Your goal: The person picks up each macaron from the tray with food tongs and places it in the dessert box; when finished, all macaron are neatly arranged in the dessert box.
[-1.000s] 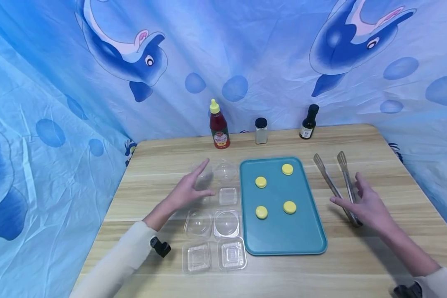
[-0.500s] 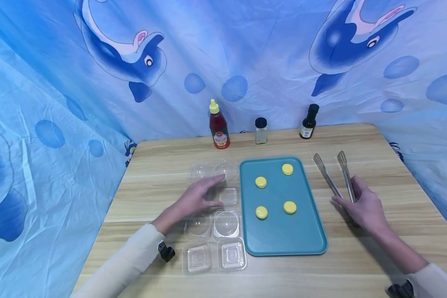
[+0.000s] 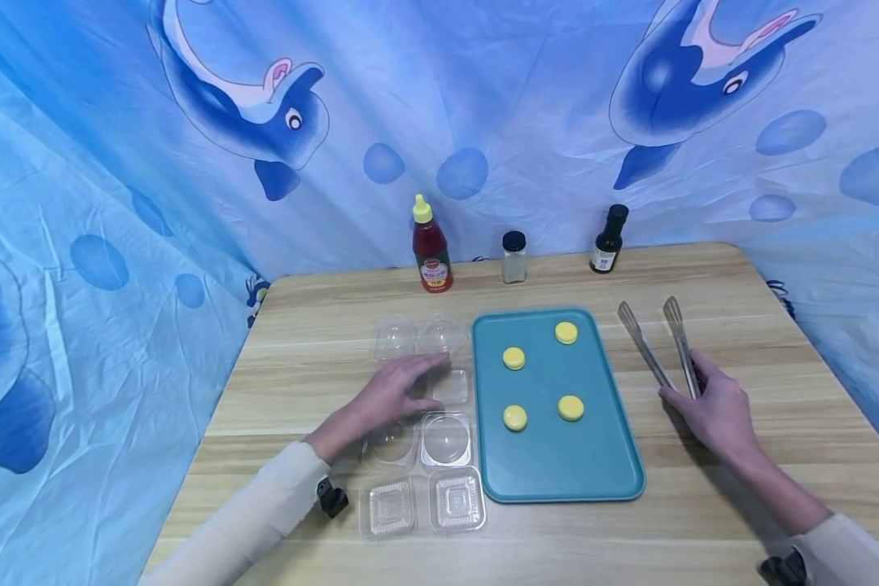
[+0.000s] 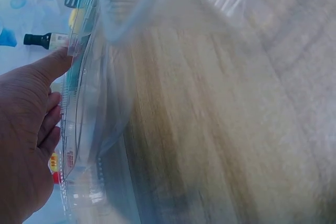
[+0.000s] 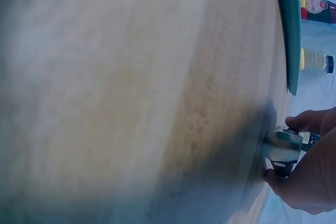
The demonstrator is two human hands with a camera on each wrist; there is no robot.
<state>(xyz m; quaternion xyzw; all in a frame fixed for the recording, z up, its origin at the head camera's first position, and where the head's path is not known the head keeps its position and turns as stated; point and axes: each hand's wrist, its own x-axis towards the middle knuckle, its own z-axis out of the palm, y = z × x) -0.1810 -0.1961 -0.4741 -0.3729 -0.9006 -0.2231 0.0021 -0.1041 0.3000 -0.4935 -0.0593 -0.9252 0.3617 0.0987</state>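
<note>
- Left hand has shifted right and nearer, fingers apart, a clear container just to its right; whether it grips cannot be told.
- Right hand pinches the tongs near their joined end.

Bright, even light in head view; soft shadow beside my right forearm, pale sheen on near surface. Left wrist view: nearest clear container blurred, right side hazy. Right wrist view: surface smeared, curving at edge, dark shadow by my fingers.
</note>
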